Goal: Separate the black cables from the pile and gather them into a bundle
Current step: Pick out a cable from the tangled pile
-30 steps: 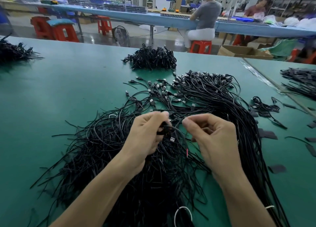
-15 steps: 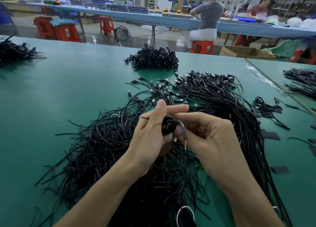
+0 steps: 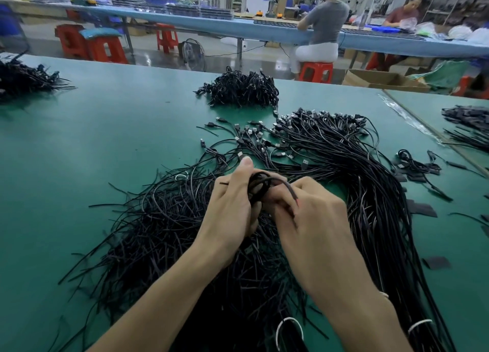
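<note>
A large loose pile of black cables (image 3: 169, 235) with USB plugs spreads over the green table (image 3: 92, 145). Above its middle I hold a small coiled black cable (image 3: 260, 186) between both hands. My left hand (image 3: 232, 206) grips the coil with the thumb raised. My right hand (image 3: 309, 211) is closed on the coil's free end, whose red-tipped wire sticks out beside the fingers. The lower part of the coil is hidden by my fingers.
A heap of coiled cable bundles (image 3: 240, 89) lies at the table's far side. More black cables (image 3: 23, 79) sit far left and on the neighbouring table (image 3: 468, 129) right. Small black tabs (image 3: 420, 208) dot the right. White ties (image 3: 288, 330) lie near me. Two people sit beyond.
My hands have come together from slightly apart. The cable between them has been wound into a small coil, and my right hand now presses its loose end against it.
</note>
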The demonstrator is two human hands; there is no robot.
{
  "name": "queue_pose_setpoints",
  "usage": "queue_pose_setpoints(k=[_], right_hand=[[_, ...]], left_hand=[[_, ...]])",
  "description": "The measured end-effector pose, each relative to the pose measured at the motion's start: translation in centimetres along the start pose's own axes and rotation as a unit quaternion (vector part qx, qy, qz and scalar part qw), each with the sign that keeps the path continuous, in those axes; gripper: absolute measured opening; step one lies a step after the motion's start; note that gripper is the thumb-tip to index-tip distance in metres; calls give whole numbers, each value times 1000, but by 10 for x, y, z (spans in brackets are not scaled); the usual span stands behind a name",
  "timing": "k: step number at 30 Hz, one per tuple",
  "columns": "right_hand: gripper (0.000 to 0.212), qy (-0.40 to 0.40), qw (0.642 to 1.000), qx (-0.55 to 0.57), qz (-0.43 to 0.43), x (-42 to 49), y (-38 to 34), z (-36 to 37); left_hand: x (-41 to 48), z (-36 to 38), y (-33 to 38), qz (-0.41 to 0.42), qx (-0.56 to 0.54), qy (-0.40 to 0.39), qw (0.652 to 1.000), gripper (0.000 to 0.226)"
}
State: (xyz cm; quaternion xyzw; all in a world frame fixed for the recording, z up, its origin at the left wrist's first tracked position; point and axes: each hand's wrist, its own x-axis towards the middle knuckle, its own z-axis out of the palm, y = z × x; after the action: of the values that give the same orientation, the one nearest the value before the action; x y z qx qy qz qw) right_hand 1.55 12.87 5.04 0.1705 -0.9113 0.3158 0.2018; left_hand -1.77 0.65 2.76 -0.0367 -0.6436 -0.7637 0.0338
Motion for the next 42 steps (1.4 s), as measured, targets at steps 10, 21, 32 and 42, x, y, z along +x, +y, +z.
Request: queue_pose_setpoints(k=[10,21,32,42], right_hand=[[12,-62,987,-97,-115,-2,-5,-1],[9,-131,985,1,-113,3,7,-16],[17,-113,990,84,8,3,20,-24],[14,-100,983,149,31,7,23,-24]], left_hand=[[2,-2,0,-104,-13,15,994,58],[-3,-5,-1,-327,-6,-141,934,58],[-7,-10,8,-214,63,-341,913,23],[-5,-9,12,-248,-10,-334,909,17]])
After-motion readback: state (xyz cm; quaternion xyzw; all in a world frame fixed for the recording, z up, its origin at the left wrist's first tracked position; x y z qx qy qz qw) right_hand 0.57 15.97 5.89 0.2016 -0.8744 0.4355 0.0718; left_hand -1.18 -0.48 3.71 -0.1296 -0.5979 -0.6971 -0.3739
